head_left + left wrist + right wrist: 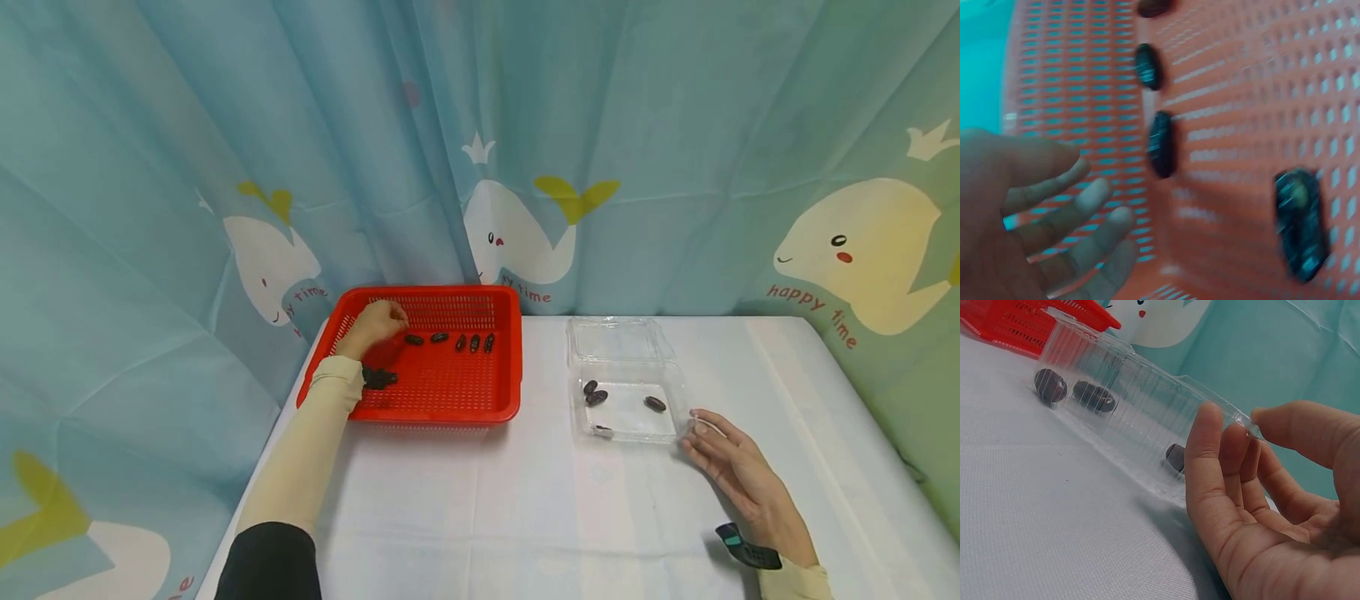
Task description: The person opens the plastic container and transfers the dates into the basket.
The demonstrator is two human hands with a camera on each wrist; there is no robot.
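Observation:
In the head view my left hand [380, 323] is inside the red plastic basket [506, 392], near its back left corner. Its fingers are loosely bent, and the left wrist view shows nothing between them. Several dark, wrinkled dates [414, 340] lie in the basket to the right of this hand; another date [1300, 222] shows large in the left wrist view. My right hand [738, 471] pinches the near right rim of a clear plastic box [1141, 419] between thumb and fingers. Several dates [655, 404] lie in the box, mostly apart, two of them close together at its left.
A white-covered table [540, 517] bears both containers, the basket left and the box right. The box's clear lid [615, 340] is folded back behind it. A blue curtain [660, 150] with whale prints hangs behind the table and along its sides.

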